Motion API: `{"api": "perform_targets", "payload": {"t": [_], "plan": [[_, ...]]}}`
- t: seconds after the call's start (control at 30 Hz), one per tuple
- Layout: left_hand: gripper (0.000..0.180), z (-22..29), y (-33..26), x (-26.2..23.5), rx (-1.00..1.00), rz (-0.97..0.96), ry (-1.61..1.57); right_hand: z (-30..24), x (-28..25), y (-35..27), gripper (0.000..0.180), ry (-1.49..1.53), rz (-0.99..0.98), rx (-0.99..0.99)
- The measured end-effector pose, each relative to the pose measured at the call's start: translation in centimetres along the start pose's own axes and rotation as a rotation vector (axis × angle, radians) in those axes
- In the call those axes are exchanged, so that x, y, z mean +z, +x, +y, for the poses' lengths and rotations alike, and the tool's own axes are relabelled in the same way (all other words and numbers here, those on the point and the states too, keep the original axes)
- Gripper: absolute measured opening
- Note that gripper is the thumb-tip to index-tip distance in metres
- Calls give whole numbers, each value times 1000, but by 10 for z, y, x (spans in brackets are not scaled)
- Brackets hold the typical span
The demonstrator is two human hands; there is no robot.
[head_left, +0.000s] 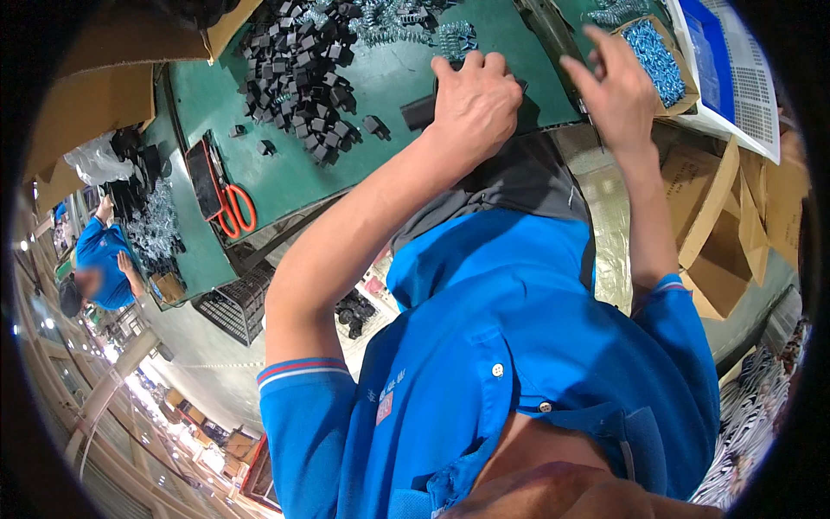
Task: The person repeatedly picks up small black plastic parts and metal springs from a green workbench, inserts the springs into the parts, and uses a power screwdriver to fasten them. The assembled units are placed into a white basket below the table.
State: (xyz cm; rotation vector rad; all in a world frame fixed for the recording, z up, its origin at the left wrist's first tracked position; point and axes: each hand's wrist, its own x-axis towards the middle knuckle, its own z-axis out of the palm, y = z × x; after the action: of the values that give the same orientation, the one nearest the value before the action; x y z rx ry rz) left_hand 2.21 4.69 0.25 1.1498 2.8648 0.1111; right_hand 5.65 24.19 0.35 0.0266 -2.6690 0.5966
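Indoors, a curled left hand [477,105] clasps a black part [419,113] at the near edge of the green worktop [389,76], while the right hand [619,99], spread open and apparently empty, hovers beside blue screws [654,62].

Left hand [478,105] gripping black part [419,112], right hand [621,97] near small bluish pieces [654,62]

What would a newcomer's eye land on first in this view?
Probably the big heap of small black blocks on the green table, left of the left hand, which grips a dark piece. Next, the shiny blue pieces in a box at upper right, beside the open right hand, and the orange-handled scissors near the table's left end.
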Motion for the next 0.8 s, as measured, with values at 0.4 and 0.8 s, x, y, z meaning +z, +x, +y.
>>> {"api": "perform_targets", "payload": {"t": [0.4,0.8], "plan": [[34,-30,-19,13,3,-30,-200,34,48,24,74,-166,-263,267],[30,-13,-7,16,-15,-50,-113,-40,-38,42,21,1300,283,200]]}}
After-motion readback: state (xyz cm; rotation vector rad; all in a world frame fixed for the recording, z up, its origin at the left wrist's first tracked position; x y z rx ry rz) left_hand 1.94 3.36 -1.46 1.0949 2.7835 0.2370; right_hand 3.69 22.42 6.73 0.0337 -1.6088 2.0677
